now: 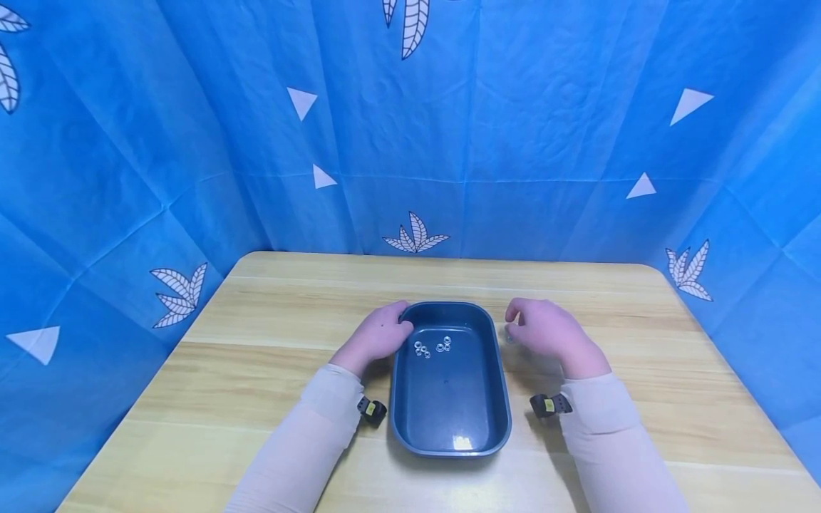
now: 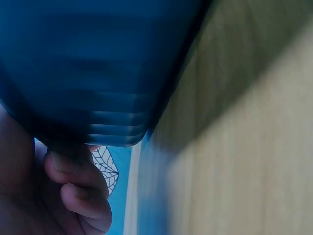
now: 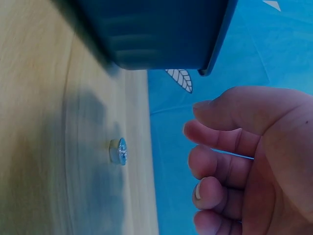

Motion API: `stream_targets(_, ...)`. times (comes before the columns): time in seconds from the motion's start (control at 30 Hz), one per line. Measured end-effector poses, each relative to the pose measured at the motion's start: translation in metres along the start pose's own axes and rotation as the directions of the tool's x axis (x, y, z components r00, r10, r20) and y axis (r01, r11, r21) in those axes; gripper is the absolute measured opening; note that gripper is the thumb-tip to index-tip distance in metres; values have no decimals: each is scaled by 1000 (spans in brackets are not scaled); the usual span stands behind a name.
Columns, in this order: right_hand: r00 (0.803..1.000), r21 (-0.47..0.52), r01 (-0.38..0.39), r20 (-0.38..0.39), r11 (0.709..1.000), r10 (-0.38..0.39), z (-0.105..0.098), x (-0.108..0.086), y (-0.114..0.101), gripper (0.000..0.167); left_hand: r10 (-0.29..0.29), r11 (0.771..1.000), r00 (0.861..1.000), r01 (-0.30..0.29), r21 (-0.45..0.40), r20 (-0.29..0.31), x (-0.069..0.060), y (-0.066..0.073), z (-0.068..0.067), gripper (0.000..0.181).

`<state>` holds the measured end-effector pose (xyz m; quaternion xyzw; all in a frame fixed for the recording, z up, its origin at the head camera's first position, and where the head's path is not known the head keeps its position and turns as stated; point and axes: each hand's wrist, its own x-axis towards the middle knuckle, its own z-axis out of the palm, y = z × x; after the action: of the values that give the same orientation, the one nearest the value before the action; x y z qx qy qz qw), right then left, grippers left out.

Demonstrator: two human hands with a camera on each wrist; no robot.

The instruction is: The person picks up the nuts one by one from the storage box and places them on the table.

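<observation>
A dark blue rectangular tray (image 1: 449,410) stands on the wooden table. My left hand (image 1: 380,331) grips its rim near the far left corner, thumb over the edge and fingers curled against the outer wall. Inside, towards the far end, lie two small clusters of clear, shiny, gem-like pieces (image 1: 422,350). My right hand (image 1: 548,329) hovers just right of the tray, fingers loosely curled with nothing between them. Another clear gem-like piece (image 3: 118,151) shows apart from the fingers in the right wrist view, apparently on the table beside the tray; the head view shows it only faintly.
The light wooden table (image 1: 269,299) extends around the tray on all sides. Behind it and at both sides hangs a blue curtain (image 1: 513,142) with white leaves and triangles. Each wrist carries a dark strapped camera (image 1: 372,410).
</observation>
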<state>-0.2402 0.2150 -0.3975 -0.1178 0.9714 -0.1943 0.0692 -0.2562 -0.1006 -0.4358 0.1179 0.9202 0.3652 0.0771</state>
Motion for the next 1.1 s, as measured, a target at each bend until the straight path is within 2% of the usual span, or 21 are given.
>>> stream_targets(0.7, 997, -1, 56, -48, 998, -56, -16, -15, -33, 20, -10, 1000, 1000, 10, -2, 0, -1, 2, -2, 45)
stream_targets(1.1, 990, -1, 123, -75, 992, -123, -21, -25, -54, 17, -14, 1000, 1000, 14, -7, -2, -2, 3, -1, 45)
